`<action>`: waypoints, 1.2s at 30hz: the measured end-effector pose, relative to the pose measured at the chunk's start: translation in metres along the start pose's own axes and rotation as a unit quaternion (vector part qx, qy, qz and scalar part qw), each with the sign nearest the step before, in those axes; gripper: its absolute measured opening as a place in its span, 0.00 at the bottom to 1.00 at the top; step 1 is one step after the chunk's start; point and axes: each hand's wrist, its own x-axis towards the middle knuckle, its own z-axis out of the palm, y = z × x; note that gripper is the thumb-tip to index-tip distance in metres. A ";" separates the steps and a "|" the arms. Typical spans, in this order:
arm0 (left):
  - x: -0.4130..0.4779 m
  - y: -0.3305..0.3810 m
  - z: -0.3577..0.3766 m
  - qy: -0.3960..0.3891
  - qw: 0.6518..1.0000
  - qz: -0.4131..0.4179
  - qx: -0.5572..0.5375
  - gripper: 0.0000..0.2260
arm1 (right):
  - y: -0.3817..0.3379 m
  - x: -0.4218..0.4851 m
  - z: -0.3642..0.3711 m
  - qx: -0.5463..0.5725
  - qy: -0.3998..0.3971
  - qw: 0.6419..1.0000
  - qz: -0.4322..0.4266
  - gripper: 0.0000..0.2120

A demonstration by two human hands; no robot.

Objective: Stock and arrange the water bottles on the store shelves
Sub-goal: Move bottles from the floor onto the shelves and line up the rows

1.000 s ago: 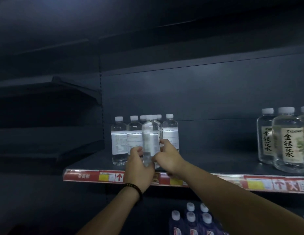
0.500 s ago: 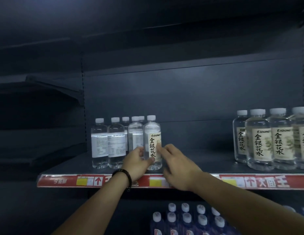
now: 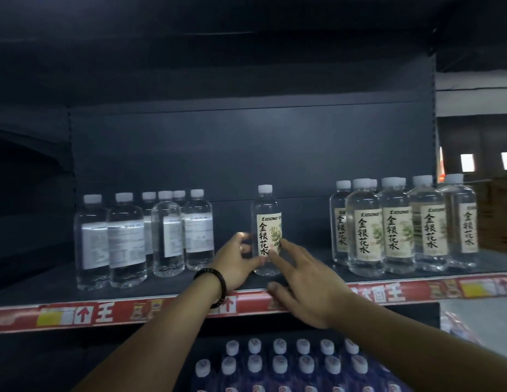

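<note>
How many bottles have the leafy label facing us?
6. One stands alone between the hands; five cluster on the right. More may hide behind them.

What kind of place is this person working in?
Most likely a shop aisle: a dark metal shelf with a red price strip along its edge, rows of identical labelled water bottles, and a shrink-wrapped pack below.

— Where are you standing?
— You're in a shop aisle: dark metal shelving, a red price strip along the shelf edge, rows of labelled water bottles, shrink-wrapped packs below.
</note>
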 end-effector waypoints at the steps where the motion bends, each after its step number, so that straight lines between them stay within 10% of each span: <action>1: 0.006 0.003 0.008 -0.010 1.000 0.003 0.001 0.28 | 0.006 -0.003 -0.002 0.003 0.002 1.000 0.010 0.34; 30: 0.043 0.045 0.106 -0.128 0.991 0.023 -0.034 0.25 | 0.036 -0.031 0.014 0.135 0.016 0.975 0.178 0.38; 36: 0.015 0.041 0.068 0.035 0.997 0.060 0.022 0.14 | 0.027 -0.023 0.012 0.103 0.084 0.975 0.179 0.29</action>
